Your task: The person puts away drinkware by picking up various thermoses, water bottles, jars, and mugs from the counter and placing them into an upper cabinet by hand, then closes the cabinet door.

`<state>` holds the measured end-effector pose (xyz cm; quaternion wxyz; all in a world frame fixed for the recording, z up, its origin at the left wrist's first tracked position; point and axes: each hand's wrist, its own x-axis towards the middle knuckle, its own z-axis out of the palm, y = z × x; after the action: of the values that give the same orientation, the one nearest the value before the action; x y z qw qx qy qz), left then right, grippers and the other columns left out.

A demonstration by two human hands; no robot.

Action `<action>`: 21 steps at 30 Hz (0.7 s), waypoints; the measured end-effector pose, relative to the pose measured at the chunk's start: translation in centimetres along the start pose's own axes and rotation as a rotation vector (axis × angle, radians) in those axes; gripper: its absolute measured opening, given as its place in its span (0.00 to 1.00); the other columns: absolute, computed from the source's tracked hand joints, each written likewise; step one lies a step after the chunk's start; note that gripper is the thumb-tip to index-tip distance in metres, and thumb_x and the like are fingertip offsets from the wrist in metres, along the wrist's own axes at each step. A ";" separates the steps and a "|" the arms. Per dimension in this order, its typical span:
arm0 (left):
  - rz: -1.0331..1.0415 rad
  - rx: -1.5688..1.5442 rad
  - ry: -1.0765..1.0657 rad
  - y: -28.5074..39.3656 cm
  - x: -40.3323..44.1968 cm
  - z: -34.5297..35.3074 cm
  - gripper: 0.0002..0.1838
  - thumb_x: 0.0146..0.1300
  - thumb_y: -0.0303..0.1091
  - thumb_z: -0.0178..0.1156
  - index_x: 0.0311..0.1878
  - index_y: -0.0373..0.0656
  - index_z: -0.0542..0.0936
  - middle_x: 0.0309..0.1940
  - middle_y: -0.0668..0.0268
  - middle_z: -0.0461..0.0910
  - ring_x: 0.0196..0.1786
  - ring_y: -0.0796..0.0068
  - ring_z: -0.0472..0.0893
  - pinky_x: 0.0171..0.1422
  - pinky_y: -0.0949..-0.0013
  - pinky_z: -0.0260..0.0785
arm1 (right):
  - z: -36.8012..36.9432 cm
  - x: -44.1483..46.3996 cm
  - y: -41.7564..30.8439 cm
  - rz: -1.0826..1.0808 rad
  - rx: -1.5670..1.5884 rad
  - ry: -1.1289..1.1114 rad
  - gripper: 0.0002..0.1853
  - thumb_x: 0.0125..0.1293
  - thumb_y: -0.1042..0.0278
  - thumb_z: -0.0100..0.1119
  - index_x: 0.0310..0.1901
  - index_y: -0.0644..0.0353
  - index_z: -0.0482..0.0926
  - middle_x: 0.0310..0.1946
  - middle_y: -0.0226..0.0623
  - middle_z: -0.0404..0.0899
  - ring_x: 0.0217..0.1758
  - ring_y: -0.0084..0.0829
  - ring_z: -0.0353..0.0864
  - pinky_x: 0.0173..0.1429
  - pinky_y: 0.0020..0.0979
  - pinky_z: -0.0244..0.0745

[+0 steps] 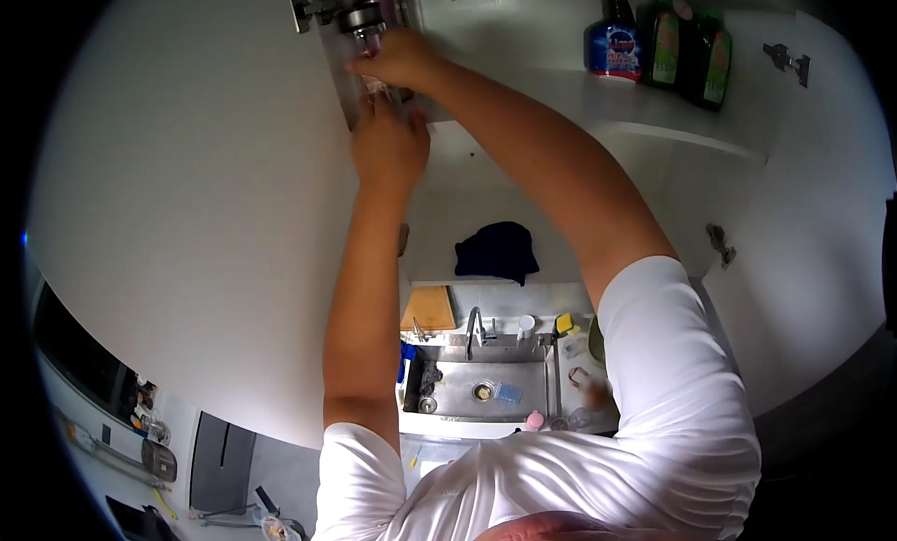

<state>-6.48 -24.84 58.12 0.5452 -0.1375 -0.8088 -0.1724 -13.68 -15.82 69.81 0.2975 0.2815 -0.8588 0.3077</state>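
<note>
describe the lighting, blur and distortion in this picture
Head view: wide-angle distortion bows the left cabinet door, with black corners; head view: the white shirt is brightly lit, the door dimmer; head view: the left hand looks slightly soft.

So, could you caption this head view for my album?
Bare left hand and right hand at a clear, dark-lidded container inside a white cupboard.

A kitchen, shown by the steel sink (533,408), curved faucet (472,331) and cleaning bottles (615,44) in a cupboard (561,97).

White shirt (579,452), heavily creased, short loose sleeves (668,340), apparently plain
</note>
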 end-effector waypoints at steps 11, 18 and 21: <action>-0.162 0.157 -0.204 0.4 2.2 0.4 0.31 0.76 0.53 0.52 0.68 0.35 0.69 0.64 0.43 0.75 0.59 0.37 0.81 0.63 0.43 0.75 | 0.7 0.9 1.5 0.035 -0.130 -0.121 0.32 0.58 0.33 0.67 0.44 0.59 0.90 0.41 0.44 0.90 0.49 0.44 0.90 0.57 0.42 0.83; -0.198 0.151 -0.215 0.8 2.3 -0.2 0.31 0.75 0.53 0.52 0.68 0.35 0.71 0.64 0.45 0.75 0.59 0.40 0.82 0.63 0.44 0.74 | 1.4 0.5 1.4 -0.001 -0.024 -0.045 0.29 0.57 0.36 0.70 0.45 0.56 0.90 0.44 0.43 0.90 0.50 0.44 0.89 0.57 0.44 0.82; -0.145 0.158 -0.190 -0.4 3.1 0.4 0.29 0.76 0.52 0.52 0.66 0.36 0.73 0.61 0.45 0.77 0.56 0.40 0.83 0.60 0.44 0.76 | 0.7 0.7 0.9 0.015 -0.059 -0.070 0.28 0.58 0.36 0.70 0.45 0.56 0.90 0.43 0.43 0.90 0.50 0.43 0.90 0.57 0.43 0.81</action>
<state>-8.16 -24.94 60.77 0.4614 -0.0510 -0.8757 -0.1331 -14.98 -15.89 69.47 0.2731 0.2768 -0.8794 0.2746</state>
